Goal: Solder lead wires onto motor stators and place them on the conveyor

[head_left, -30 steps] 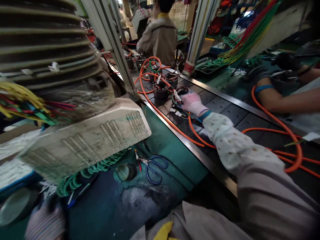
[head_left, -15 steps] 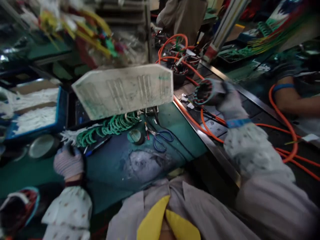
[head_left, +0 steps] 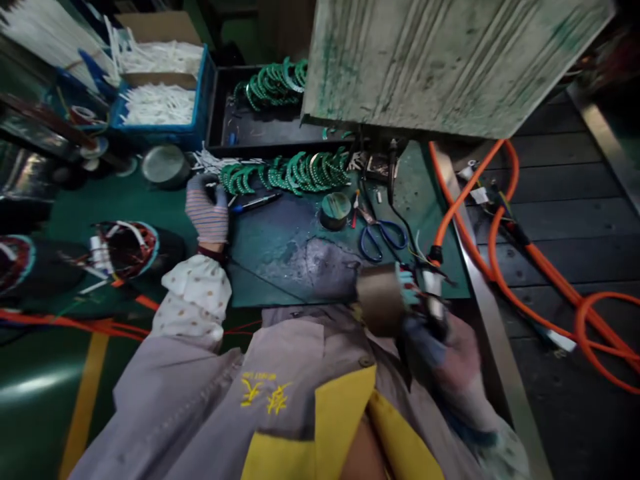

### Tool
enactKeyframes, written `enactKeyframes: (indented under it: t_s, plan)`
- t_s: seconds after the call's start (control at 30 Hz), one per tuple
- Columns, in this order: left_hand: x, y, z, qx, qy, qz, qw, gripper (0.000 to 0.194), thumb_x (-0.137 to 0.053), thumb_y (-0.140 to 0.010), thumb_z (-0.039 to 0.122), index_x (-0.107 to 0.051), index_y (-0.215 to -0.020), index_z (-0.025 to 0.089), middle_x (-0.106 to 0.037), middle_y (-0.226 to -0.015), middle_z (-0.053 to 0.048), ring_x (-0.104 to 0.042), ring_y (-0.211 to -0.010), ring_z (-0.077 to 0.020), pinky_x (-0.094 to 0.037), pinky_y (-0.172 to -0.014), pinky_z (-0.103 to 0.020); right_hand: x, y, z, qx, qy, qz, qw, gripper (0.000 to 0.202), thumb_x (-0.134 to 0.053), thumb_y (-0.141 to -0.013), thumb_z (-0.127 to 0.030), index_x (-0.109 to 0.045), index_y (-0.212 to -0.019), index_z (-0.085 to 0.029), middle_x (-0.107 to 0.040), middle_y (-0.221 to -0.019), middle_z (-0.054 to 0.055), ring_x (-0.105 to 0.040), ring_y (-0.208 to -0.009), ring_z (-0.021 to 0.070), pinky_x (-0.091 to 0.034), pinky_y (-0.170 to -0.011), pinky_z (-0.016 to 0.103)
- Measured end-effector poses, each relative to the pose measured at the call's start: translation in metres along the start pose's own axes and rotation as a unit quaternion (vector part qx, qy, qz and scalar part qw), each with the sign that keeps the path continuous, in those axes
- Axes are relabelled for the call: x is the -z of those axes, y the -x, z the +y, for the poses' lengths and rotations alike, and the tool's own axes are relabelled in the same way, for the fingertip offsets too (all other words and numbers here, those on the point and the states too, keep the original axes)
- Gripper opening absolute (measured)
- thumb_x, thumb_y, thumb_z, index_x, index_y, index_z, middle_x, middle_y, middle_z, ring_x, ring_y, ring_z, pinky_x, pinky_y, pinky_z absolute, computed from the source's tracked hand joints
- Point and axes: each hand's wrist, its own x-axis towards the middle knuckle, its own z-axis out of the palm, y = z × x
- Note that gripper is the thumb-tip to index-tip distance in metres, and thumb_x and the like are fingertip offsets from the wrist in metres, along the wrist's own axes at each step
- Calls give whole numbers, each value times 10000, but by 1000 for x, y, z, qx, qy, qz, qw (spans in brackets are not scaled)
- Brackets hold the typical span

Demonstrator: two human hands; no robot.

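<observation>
My right hand (head_left: pixel 455 353), gloved and blurred, is closed on a motor stator (head_left: pixel 381 299), a grey-brown cylinder with light-blue edging and wires at one end. It is above the front edge of the green bench. An orange cable (head_left: pixel 447 223) runs up from its wire end. My left hand (head_left: pixel 206 213), in a striped glove with dark fingertips, rests on the bench, thumb apart from the fingers. Its fingertips are by white strips (head_left: pixel 220 160) and a row of green crescent-shaped pieces (head_left: pixel 290 175). A blue-and-black pen-like tool (head_left: pixel 256 203) is beside it.
Blue-handled scissors (head_left: pixel 383 237) and a round tin (head_left: pixel 335 211) are on the bench. Another stator (head_left: pixel 150 250) stands at left. A blue bin (head_left: pixel 200 117) holds white strips. A pale board (head_left: pixel 430 73) overhangs the back; orange cables cross the slatted conveyor (head_left: pixel 565 253) at right.
My right hand has brought the stator from over the conveyor back to the bench's front edge near my body. The view has turned; my left hand stays by the white strips.
</observation>
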Motion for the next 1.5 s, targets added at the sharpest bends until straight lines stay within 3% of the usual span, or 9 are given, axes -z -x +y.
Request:
enactKeyframes:
  t_s: [0.13, 0.27, 0.4, 0.6, 0.87, 1.0, 1.23, 1.43, 1.5]
  plan:
    - [4, -1, 25, -94, -21, -64, 993, 455, -482, -1240, 239, -661, -1597, 21, -706, -1623, -122, -583, -1485, -119, -421, -1336, -361, -39, -50, -23, 225, 139, -112, 958, 392, -812, -1005, -514, -948, -1284, -275, -949, -1172, 198, -898, -1072, 468, -721, -964, 625]
    - [0, -25, 79, -235, -96, -198, 947, 479, -401, -1320, 326, -754, -1584, 139, -733, -1711, -116, -597, -1512, -166, -454, -1318, -386, -8, -72, -44, 323, 146, -88, 931, 269, -718, -1110, -395, -960, -1228, -383, -965, -1065, 78, -893, -970, 319, -671, -978, 502]
    - [-14, -49, 119, -343, -159, -249, 892, 519, -281, -1316, 162, -726, -1580, 111, -696, -1775, -189, -624, -1471, -161, -469, -1293, -427, 27, -74, -42, 242, 146, 12, 959, 411, -568, -1196, -528, -963, -1148, -425, -945, -980, 57, -888, -911, 317, -674, -916, 517]
    - [-21, -72, 128, -408, -169, -280, 852, 466, -323, -1337, 176, -726, -1564, 118, -739, -1730, -166, -632, -1397, -154, -438, -1323, -427, 6, -47, -11, 168, 109, 75, 977, 357, -581, -1190, -351, -911, -1054, -357, -910, -915, 55, -860, -864, 304, -672, -830, 472]
    - [15, -66, 138, -386, -179, -148, 893, 516, -376, -1359, 352, -758, -1647, 158, -677, -1802, -196, -591, -1632, -338, -466, -1360, -675, 10, -53, 11, 137, 185, 154, 961, 339, -603, -1197, -415, -918, -1098, -337, -915, -967, 79, -860, -921, 329, -646, -895, 489]
    - [2, -15, 161, -507, -181, -251, 804, 541, -379, -1295, 201, -838, -1581, 216, -801, -1623, -180, -735, -1500, -393, -604, -1220, -651, 19, -94, 12, 133, 216, 124, 959, 475, -517, -1231, -524, -941, -1224, -311, -933, -1080, 112, -858, -1035, 337, -601, -958, 487]
    - [-16, -6, 153, -570, -50, -272, 774, 477, -485, -1217, 208, -833, -1535, 284, -804, -1598, -119, -770, -1500, -362, -648, -1214, -578, 43, -185, 24, 164, 227, -112, 953, 524, -623, -1164, -661, -860, -1478, -315, -888, -1415, 92, -748, -1372, 430, -516, -1165, 570]
    - [-4, 0, 166, -605, -82, -327, 722, 481, -408, -1220, 177, -817, -1473, 161, -757, -1617, -163, -726, -1552, -372, -565, -1326, -687, 36, -213, 67, 165, 247, -187, 936, 449, -675, -1125, -654, -882, -1195, -261, -856, -1097, 108, -753, -1210, 424, -524, -1119, 575]
    - [15, 11, 176, -575, -84, -319, 748, 504, -395, -1228, 210, -818, -1502, 184, -767, -1574, -147, -733, -1530, -381, -586, -1301, -672, 40, -206, 73, 177, 239, -158, 942, 481, -643, -1134, -690, -878, -1142, -271, -833, -1028, 101, -762, -1126, 394, -541, -1069, 549]
